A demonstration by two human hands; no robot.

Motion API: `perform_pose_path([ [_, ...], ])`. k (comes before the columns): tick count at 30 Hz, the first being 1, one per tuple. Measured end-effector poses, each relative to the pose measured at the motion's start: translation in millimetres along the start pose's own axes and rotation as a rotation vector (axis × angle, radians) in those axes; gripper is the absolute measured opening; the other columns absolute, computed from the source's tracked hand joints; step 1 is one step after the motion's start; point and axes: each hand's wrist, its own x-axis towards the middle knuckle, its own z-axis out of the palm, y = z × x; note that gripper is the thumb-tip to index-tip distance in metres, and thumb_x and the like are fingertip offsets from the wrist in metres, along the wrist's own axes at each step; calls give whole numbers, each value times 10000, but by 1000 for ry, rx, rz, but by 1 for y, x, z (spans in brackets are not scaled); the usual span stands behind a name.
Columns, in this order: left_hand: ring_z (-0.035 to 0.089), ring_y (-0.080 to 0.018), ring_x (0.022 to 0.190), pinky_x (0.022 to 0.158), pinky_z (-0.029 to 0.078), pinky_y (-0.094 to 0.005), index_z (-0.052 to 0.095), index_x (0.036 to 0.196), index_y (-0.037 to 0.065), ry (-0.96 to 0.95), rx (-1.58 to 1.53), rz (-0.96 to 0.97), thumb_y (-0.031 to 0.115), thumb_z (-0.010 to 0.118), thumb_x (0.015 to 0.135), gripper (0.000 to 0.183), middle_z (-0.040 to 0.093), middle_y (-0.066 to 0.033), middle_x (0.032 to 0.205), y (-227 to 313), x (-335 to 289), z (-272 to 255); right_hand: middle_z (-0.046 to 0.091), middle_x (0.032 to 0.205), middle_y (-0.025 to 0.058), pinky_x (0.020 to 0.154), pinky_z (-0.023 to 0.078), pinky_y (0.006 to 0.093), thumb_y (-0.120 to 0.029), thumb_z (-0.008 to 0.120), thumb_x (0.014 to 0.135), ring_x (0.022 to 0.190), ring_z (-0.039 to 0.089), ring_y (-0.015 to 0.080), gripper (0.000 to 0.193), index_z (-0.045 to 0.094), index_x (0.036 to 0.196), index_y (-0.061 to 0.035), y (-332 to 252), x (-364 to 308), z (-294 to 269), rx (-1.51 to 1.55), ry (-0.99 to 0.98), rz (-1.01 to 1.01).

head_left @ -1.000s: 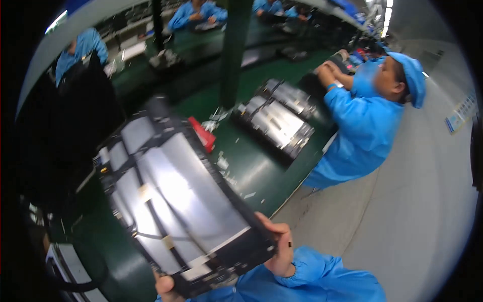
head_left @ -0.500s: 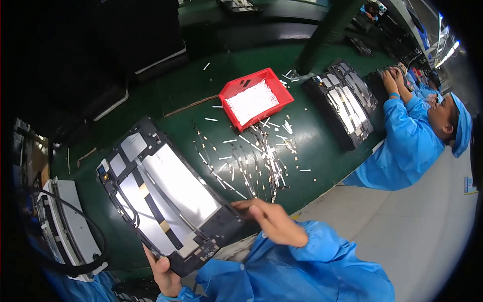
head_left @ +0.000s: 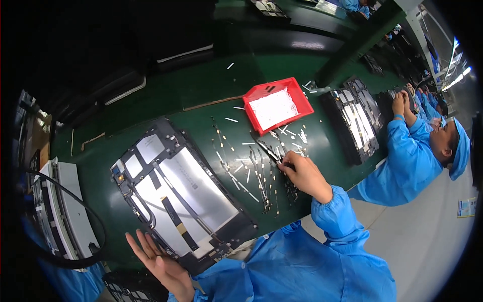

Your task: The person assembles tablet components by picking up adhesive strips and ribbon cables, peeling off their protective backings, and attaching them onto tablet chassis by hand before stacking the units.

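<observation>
A dark device chassis [head_left: 196, 186] with silver plates lies on the green bench in front of me, its inner side up. My left hand [head_left: 161, 264] is at its near left edge, open with fingers spread; I cannot tell whether it touches. Over the pile of thin strips, my right hand [head_left: 306, 175] is closed in a pinch on a slim dark strip with light parts [head_left: 269, 150]. Its fingers hide part of the pile. More dark strips with pale pieces [head_left: 261, 176] lie between this hand and the chassis.
Beyond the strips stands a red bin [head_left: 256, 119] full of white strips. A stack of similar chassis [head_left: 352, 121] is farther right, near a co-worker in blue [head_left: 402, 161]. White panels [head_left: 75, 201] and a black cable [head_left: 75, 201] are at left.
My right hand has left the chassis's near right corner, moved right to the pile and pinched a dark strip. My left hand has let go of the chassis edge. The view has shifted.
</observation>
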Motion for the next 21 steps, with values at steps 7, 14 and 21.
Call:
perform_pose_path([
  [7, 201, -260, 1382, 1088, 146, -358, 272, 1402, 24, -36, -934, 121, 361, 499, 845, 690, 242, -144, 1483, 4, 0, -14, 628, 796, 205, 620, 476, 356, -86, 624, 816, 703, 620, 344, 114, 635, 863, 17, -23, -10, -12, 132, 222, -78],
  [14, 585, -206, 999, 799, 479, -299, 646, 970, -6, -357, 80, 433, 38, 653, 809, 167, 605, -139, 1064, 41, -13, -2, 510, 698, 23, 482, 259, 220, 3, 603, 841, 564, 385, 75, 32, 591, 814, 17, -67, -47, -24, 265, 665, -254],
  [21, 617, -267, 937, 795, 504, -343, 616, 1078, 9, -607, 164, 540, 67, 666, 794, 295, 619, -154, 1066, 66, -24, 26, 607, 719, 98, 633, 429, 250, 15, 681, 760, 657, 549, 148, 89, 592, 757, 21, -121, -97, -30, 550, 337, -610],
])
